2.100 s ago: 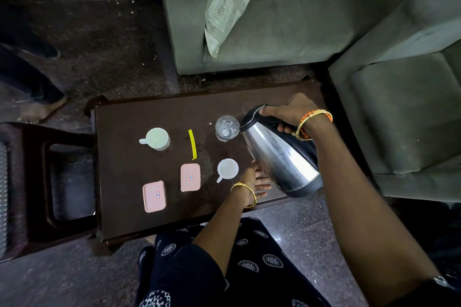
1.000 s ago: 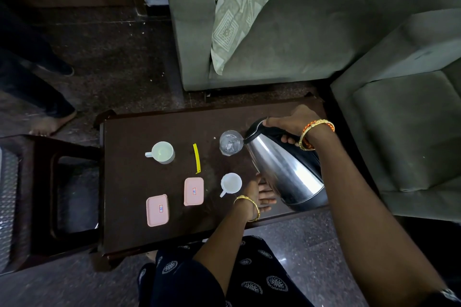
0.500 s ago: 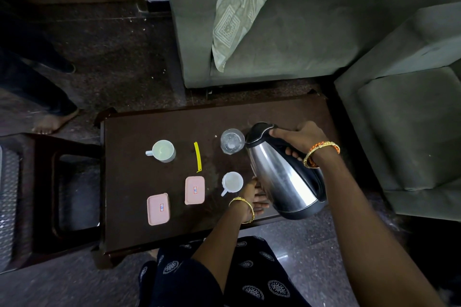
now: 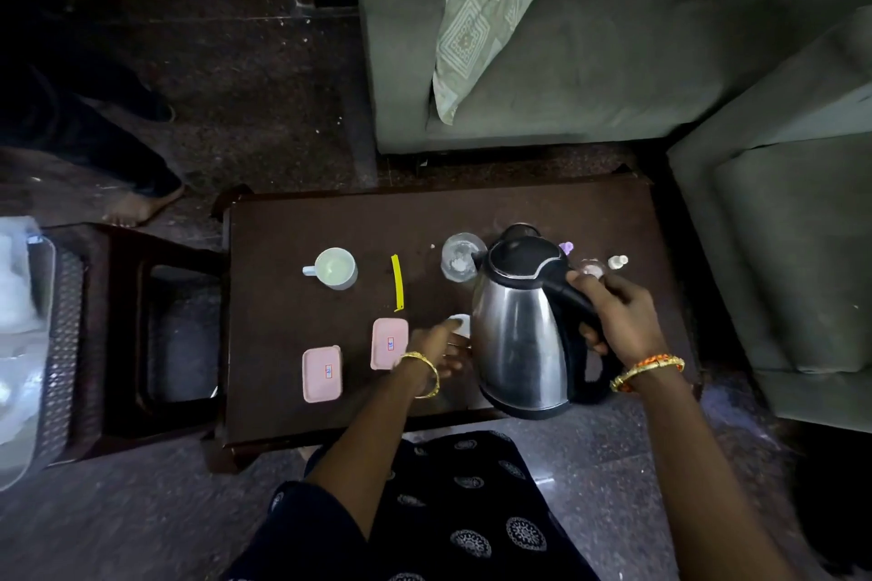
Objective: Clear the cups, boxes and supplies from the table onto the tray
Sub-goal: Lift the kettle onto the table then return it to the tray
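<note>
My right hand (image 4: 618, 316) grips the black handle of a steel kettle (image 4: 519, 330), held upright over the dark table (image 4: 292, 344). My left hand (image 4: 443, 347) rests by a small white cup (image 4: 461, 324), mostly hidden behind the kettle; whether it holds the cup I cannot tell. A white mug (image 4: 334, 268) stands at the left. A yellow stick (image 4: 398, 282) lies in the middle. Behind the kettle is a clear glass (image 4: 460, 257). Two pink boxes (image 4: 322, 374) (image 4: 388, 342) lie near the front. Small bottles (image 4: 617, 261) sit at the right.
A dark wooden stool (image 4: 165, 335) stands left of the table, and something pale (image 4: 19, 344) lies at the far left edge. A green sofa (image 4: 590, 52) with a cushion is behind, an armchair (image 4: 778, 250) to the right. Another person's foot (image 4: 141, 203) is on the floor.
My right hand has swung the kettle from tilted to upright and shifted it slightly left. Small bottles at the right are uncovered. My left hand has slid left toward the small cup.
</note>
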Tool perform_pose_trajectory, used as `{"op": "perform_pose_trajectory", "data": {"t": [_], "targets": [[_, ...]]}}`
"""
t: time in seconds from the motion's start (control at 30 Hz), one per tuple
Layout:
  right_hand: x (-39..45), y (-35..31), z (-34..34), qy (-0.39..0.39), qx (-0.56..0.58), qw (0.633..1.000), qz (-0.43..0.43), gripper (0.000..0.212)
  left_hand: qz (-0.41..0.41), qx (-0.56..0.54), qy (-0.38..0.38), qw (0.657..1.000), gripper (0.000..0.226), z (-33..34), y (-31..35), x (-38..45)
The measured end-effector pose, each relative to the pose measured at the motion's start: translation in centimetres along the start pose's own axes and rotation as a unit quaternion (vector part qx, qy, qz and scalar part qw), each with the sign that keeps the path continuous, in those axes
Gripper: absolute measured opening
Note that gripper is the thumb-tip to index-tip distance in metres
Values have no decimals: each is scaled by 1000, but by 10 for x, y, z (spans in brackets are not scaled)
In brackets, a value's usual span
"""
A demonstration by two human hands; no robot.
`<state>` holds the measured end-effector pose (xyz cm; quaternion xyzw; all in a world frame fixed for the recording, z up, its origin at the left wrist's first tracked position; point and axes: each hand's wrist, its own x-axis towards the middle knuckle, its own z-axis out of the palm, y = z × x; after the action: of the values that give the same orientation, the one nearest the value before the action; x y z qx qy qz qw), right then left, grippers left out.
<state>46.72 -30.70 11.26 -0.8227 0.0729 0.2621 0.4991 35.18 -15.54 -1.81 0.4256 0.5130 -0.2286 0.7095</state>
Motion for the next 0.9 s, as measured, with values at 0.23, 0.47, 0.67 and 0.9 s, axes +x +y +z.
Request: {"op": "perform_pose_trajectory", "data": {"t": [0.23,0.47,0.67,0.9], "targets": [[-29,-1,73,-107,71,991,-43,32,53,-39,147,987,28,-80,-18,-11],[-81,-9,177,-216,95,968,-89,38,195,-65,392,897,24,-189,-66,-37],[-147,-27,277,-280,115,945,-120,33,269,-163,494,811,14,-303,-94,-101],[-222,-61,417,-328,182,916,-142,40,71,-224,643,729,51,-452,-132,-144]]}}
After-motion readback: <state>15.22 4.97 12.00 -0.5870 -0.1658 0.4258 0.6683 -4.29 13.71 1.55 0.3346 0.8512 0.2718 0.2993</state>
